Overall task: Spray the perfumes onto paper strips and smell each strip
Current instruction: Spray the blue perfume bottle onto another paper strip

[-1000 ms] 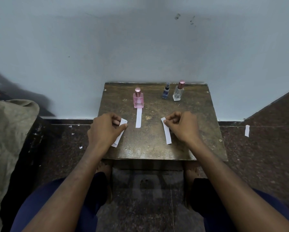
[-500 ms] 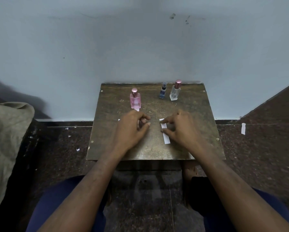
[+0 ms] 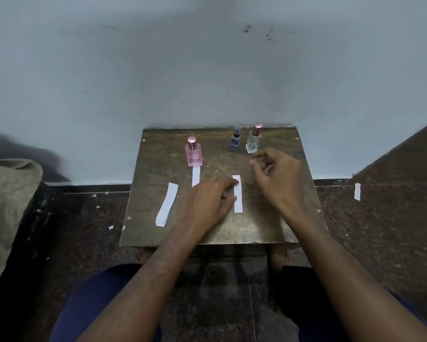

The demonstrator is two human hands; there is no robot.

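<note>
Your middle strip (image 3: 237, 193) now lies flat mid-table, left hand (image 3: 207, 203) pressing its edge with loose fingers; your right hand (image 3: 276, 176) has let go (fingers loosely curled, empty) and lifted toward the clear bottle (image 3: 253, 141), so spraying looks next

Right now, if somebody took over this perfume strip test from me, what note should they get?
Left hand: flat on the table, fingertips touching the middle strip.
Right hand: raised, fingers loosely curled, empty, close to the clear bottle.
Pink bottle stands at the back with one strip lying in front of it; blue bottle stands beside the clear one. Spare strips are stacked on the left.
Done: two strips laid out.
Left: no sign of spraying or smelling yet; treat both as still to do.
</note>
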